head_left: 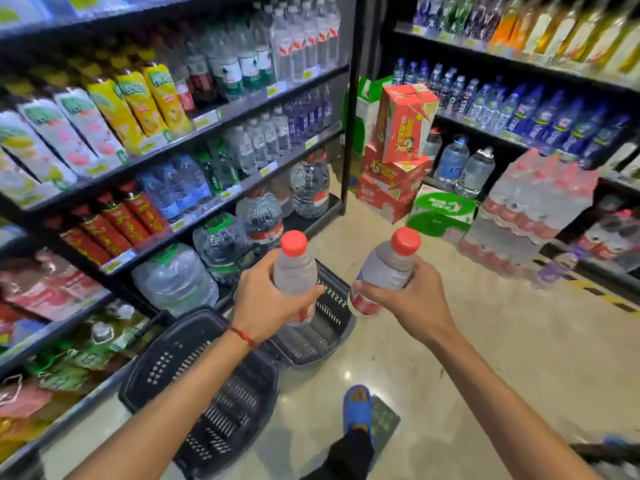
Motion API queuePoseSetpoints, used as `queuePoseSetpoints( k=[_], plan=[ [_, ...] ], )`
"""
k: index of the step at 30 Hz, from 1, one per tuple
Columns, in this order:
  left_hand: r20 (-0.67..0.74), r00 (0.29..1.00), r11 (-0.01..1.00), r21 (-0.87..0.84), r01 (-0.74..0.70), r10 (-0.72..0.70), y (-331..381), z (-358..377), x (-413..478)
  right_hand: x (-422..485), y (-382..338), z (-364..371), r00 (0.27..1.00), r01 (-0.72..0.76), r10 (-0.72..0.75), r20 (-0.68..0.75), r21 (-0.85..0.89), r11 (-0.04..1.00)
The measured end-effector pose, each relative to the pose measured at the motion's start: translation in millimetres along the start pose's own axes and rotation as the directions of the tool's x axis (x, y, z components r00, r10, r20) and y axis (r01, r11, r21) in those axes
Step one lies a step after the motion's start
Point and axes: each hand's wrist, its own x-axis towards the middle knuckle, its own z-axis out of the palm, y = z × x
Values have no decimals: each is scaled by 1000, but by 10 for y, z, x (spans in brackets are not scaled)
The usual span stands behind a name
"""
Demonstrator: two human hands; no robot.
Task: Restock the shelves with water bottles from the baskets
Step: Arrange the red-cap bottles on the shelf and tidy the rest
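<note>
My left hand [263, 299] grips a clear water bottle [294, 268] with a red cap, held upright above the far basket [329, 327]. A second red-capped water bottle [384, 268], tilted a little to the right, is gripped by my right hand [412, 303]. Two dark plastic baskets sit on the floor by the left shelving; the near basket [221, 386] shows no bottles inside. The left shelves [214, 123] carry rows of water bottles and juice packs, with large water jugs [221, 244] at the bottom.
Red and green cartons [398, 157] are stacked at the aisle's end. Shrink-wrapped bottle packs [530, 209] stand on the floor at the right, below shelves of blue-labelled bottles [540, 116]. My foot in a blue sandal [356, 407] is on the pale tiled floor.
</note>
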Motion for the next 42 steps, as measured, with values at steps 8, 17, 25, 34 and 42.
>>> queuePoseSetpoints(
  k=[8, 17, 25, 34, 42],
  plan=[
    [-115, 989, 995, -55, 83, -89, 244, 751, 1429, 1646, 19, -371, 997, 37, -33, 74, -62, 997],
    [-235, 967, 994, 16, 107, -100, 455, 1052, 2666, 3321, 60, -461, 956, 158, -153, 249, -2, 987],
    [-448, 878, 983, -14, 185, -172, 528, 1323, 3565, 4930, 222, -282, 840, 183, -193, 508, 68, 981],
    [-655, 749, 971, 101, 217, -99, 695, 1465, 4228, 6268, -26, 29, 655, 203, -263, 708, 170, 964],
    [-704, 710, 921, 291, 259, 22, 363, 925, 4865, 6951, -173, 720, 546, 233, -296, 784, 198, 952]
  ],
)
